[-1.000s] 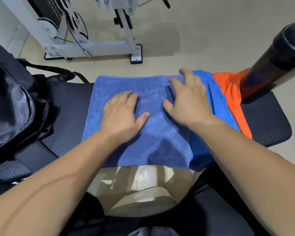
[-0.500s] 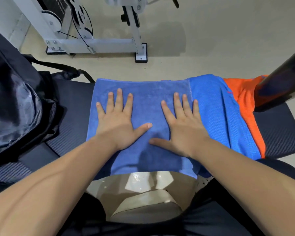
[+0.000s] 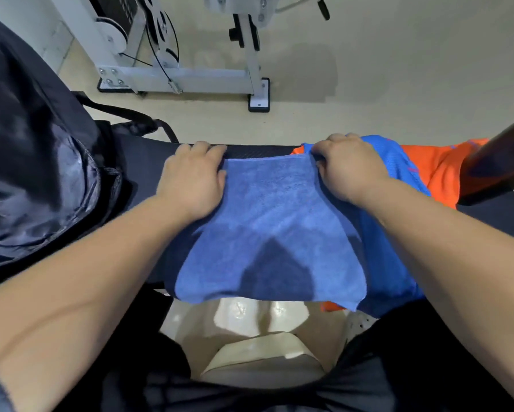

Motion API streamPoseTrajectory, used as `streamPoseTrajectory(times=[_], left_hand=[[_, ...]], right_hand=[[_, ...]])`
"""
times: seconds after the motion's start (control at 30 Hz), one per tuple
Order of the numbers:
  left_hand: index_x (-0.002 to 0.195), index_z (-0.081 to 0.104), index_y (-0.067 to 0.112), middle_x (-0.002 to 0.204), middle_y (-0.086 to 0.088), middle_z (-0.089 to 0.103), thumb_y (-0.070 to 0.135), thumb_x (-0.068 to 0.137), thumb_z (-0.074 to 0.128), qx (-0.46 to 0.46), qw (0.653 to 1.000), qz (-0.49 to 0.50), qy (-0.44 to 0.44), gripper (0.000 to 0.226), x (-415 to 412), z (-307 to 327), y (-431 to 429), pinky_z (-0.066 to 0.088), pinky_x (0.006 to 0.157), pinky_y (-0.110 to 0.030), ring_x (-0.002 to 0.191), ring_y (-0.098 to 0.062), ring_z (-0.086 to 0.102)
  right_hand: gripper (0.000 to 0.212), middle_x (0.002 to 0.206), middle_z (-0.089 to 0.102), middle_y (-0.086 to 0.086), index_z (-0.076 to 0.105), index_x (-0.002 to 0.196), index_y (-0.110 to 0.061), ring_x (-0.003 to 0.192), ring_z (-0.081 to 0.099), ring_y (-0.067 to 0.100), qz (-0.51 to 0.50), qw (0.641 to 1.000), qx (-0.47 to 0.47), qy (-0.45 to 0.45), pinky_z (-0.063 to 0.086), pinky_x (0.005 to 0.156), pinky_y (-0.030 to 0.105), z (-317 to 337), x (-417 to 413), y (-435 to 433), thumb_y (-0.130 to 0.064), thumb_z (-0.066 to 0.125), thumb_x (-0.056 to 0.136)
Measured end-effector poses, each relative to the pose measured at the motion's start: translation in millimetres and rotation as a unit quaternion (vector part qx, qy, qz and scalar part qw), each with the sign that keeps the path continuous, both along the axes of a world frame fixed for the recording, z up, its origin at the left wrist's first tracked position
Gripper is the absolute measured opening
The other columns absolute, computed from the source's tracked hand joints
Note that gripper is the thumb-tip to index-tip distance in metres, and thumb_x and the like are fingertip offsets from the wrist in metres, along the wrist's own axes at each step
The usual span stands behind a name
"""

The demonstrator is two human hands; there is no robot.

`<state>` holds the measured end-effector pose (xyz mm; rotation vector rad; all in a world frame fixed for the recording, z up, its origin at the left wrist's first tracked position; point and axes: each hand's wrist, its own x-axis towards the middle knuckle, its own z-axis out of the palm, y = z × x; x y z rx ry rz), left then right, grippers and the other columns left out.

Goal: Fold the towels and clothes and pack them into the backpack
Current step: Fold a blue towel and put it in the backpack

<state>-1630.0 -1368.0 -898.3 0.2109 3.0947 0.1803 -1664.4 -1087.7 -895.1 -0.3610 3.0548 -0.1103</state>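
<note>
A folded blue towel (image 3: 267, 227) lies across a black padded bench (image 3: 136, 179), its near edge hanging over the front. My left hand (image 3: 191, 179) grips the towel's far left corner with curled fingers. My right hand (image 3: 349, 171) grips the far right corner the same way. Under the towel on the right lie a blue mesh garment (image 3: 398, 165) and an orange garment (image 3: 440, 171). The black backpack (image 3: 32, 162) stands at the left end of the bench.
A white metal machine frame (image 3: 184, 75) stands on the beige floor beyond the bench. A dark cylindrical post (image 3: 499, 156) slants in at the right edge over the orange garment. My dark-clothed legs fill the bottom of the view.
Both hands moved from lying flat on the towel's middle to its far corners and curled round them. The view shifted closer and down.
</note>
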Motion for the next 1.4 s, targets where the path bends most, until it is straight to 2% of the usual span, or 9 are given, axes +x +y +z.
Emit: streamPoseTrajectory(times=[0.17,0.37,0.53,0.73,0.83,1.0,1.1,1.27,1.4], left_hand=[[0.113,0.063,0.016,0.115,-0.011,0.054,0.033,0.092,0.063,0.018,0.995,0.008,-0.099,0.027,-32.7,11.6,-12.7,0.045,0.083,-0.038,0.106,-0.037,0.057],[0.117,0.062,0.025,0.127,-0.008,0.056,0.052,0.093,0.058,-0.200,0.962,-0.029,-0.181,0.037,-48.3,29.7,0.4,0.041,0.096,-0.047,0.123,-0.035,0.046],[0.086,0.048,0.028,0.094,0.001,0.057,0.030,0.092,0.055,-0.133,0.973,-0.059,-0.180,0.009,-46.1,30.2,3.4,0.042,0.080,-0.040,0.099,-0.028,0.048],[0.102,0.051,0.026,0.092,0.003,0.060,0.016,0.081,0.063,0.001,0.977,-0.045,-0.208,0.026,-44.0,24.7,-4.2,0.044,0.074,-0.034,0.089,-0.026,0.057],[0.086,0.061,0.026,0.083,0.006,0.059,0.019,0.085,0.069,0.020,0.983,-0.064,-0.169,0.010,-42.7,27.0,-9.1,0.037,0.069,-0.029,0.085,-0.025,0.057],[0.072,0.059,0.024,0.083,0.003,0.061,0.016,0.075,0.073,0.048,0.978,-0.095,-0.180,0.017,-36.0,29.9,-23.2,0.047,0.071,-0.033,0.080,-0.022,0.058],[0.074,0.053,0.022,0.073,0.004,0.060,0.011,0.073,0.070,0.050,0.979,-0.086,-0.176,0.021,-36.9,31.8,-27.4,0.041,0.061,-0.032,0.071,-0.019,0.054],[0.074,0.059,0.024,0.075,0.007,0.057,0.022,0.079,0.072,0.013,0.992,-0.064,-0.105,0.013,-52.8,32.5,-33.2,0.049,0.072,-0.035,0.082,-0.027,0.056],[0.083,0.061,0.024,0.088,-0.003,0.062,0.026,0.085,0.069,0.013,1.000,-0.001,-0.016,0.009,-72.6,35.9,-31.9,0.046,0.069,-0.036,0.085,-0.030,0.054]], right_hand=[[0.023,0.112,0.066,0.008,0.069,0.110,-0.022,0.106,0.052,0.034,0.021,0.999,0.033,-0.030,0.047,0.087,0.042,9.9,-18.6,1.4,-0.024,0.055,0.092],[0.020,0.115,0.054,0.009,0.062,0.110,-0.017,0.108,0.049,0.033,0.003,0.997,0.029,-0.069,0.049,0.089,0.044,5.4,-18.8,-0.5,-0.019,0.051,0.094],[0.016,0.108,0.059,0.005,0.054,0.103,-0.021,0.101,0.049,0.030,0.029,0.998,0.021,-0.043,0.044,0.082,0.040,4.6,-13.9,0.0,-0.013,0.048,0.090],[0.021,0.101,0.055,0.004,0.064,0.108,-0.018,0.100,0.054,0.031,0.058,0.998,0.012,-0.036,0.047,0.080,0.039,11.6,-16.3,2.2,-0.017,0.051,0.092],[0.018,0.094,0.050,0.003,0.067,0.100,-0.015,0.095,0.054,0.031,0.082,0.996,-0.004,-0.025,0.044,0.072,0.036,14.4,-12.8,8.1,-0.018,0.051,0.093],[0.017,0.103,0.056,0.000,0.070,0.099,-0.020,0.095,0.053,0.022,0.028,0.994,-0.105,-0.033,0.045,0.081,0.035,15.5,-12.7,20.7,-0.034,0.061,0.095],[0.012,0.100,0.062,-0.003,0.068,0.094,-0.022,0.096,0.057,0.023,0.008,0.991,-0.127,-0.051,0.047,0.081,0.036,12.5,-16.6,26.7,-0.033,0.064,0.094],[0.013,0.095,0.066,-0.002,0.070,0.098,-0.023,0.097,0.058,0.027,0.012,0.995,-0.086,-0.057,0.045,0.076,0.034,16.0,-34.8,27.2,-0.033,0.063,0.094],[0.017,0.105,0.069,0.003,0.069,0.104,-0.022,0.102,0.059,0.031,-0.009,0.997,-0.071,-0.030,0.042,0.075,0.033,28.3,-58.3,22.1,-0.034,0.062,0.095]])
